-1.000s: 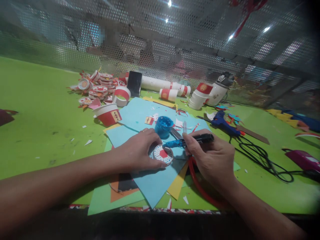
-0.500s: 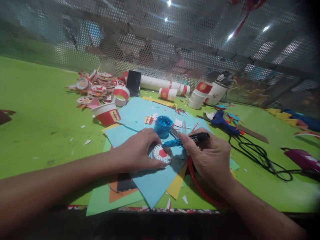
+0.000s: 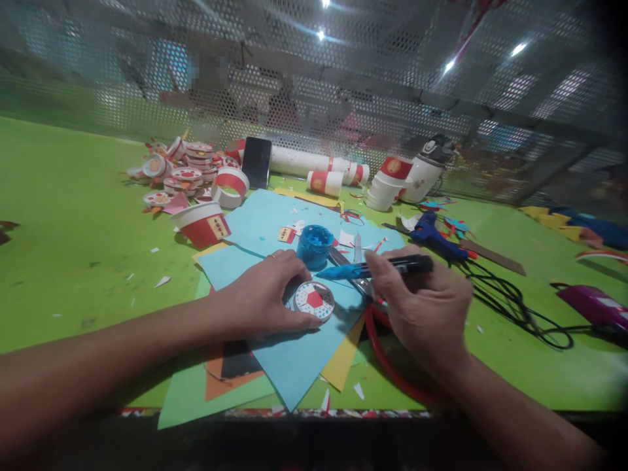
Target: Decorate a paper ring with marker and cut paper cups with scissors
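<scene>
Head view: marker (image 3: 375, 267) above disc (image 3: 314, 301).

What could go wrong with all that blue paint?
The open paint pot stands close to the left hand, so a bump might tip it onto the blue paper. The blue-coated pen tip, held by the right hand near the disc, could drip or smear its dots.

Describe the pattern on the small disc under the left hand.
Red centre, blue dots on white; clearest in the head view.
</scene>
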Demonstrator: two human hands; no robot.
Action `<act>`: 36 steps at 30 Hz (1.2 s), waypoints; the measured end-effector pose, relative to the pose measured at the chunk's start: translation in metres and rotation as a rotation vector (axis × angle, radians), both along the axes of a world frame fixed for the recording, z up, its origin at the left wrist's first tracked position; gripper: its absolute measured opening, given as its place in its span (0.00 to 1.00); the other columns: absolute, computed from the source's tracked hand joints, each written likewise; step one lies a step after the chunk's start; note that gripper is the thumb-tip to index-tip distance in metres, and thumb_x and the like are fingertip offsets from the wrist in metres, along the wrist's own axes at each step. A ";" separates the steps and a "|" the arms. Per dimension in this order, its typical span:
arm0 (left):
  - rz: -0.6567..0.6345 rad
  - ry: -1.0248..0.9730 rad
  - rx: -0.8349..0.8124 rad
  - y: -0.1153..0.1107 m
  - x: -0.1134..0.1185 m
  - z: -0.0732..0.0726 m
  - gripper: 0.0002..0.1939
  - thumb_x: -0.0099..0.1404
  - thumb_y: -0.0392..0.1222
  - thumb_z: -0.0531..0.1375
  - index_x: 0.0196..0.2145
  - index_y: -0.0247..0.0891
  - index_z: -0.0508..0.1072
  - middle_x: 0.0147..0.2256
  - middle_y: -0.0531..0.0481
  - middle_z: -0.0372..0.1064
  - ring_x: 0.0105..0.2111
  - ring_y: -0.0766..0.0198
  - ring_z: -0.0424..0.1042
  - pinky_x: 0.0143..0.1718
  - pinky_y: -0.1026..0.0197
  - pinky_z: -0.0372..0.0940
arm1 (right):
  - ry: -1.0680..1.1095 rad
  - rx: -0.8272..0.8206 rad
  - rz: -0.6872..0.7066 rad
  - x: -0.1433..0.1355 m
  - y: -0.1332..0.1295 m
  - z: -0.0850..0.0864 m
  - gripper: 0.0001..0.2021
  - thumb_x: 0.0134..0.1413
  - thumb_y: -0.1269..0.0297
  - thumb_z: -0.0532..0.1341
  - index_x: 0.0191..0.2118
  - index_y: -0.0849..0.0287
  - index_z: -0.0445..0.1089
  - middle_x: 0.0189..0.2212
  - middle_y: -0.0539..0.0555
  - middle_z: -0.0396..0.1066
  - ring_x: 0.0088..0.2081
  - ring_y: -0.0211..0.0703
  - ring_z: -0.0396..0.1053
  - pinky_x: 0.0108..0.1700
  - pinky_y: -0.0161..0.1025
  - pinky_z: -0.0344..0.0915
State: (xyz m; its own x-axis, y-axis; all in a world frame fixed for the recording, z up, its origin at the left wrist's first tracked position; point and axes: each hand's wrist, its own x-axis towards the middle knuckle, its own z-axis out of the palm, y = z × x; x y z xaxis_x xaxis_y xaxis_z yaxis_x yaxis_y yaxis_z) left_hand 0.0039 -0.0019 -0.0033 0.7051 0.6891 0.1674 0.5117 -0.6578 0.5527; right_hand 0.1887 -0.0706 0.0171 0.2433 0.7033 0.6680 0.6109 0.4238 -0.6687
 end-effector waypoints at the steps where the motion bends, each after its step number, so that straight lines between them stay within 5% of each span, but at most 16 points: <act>1: -0.001 -0.001 0.002 0.000 0.000 0.000 0.22 0.51 0.53 0.66 0.36 0.36 0.68 0.35 0.48 0.63 0.34 0.59 0.62 0.34 0.58 0.59 | 0.020 0.021 -0.011 0.000 -0.002 0.001 0.16 0.53 0.62 0.66 0.19 0.58 0.64 0.15 0.44 0.60 0.18 0.32 0.56 0.22 0.34 0.55; 36: -0.024 -0.013 0.008 0.000 -0.001 -0.001 0.22 0.52 0.53 0.66 0.38 0.35 0.69 0.36 0.47 0.64 0.37 0.56 0.63 0.37 0.56 0.61 | -0.114 -0.077 0.052 0.002 0.003 -0.005 0.14 0.54 0.61 0.64 0.21 0.61 0.68 0.14 0.44 0.60 0.17 0.30 0.54 0.20 0.30 0.54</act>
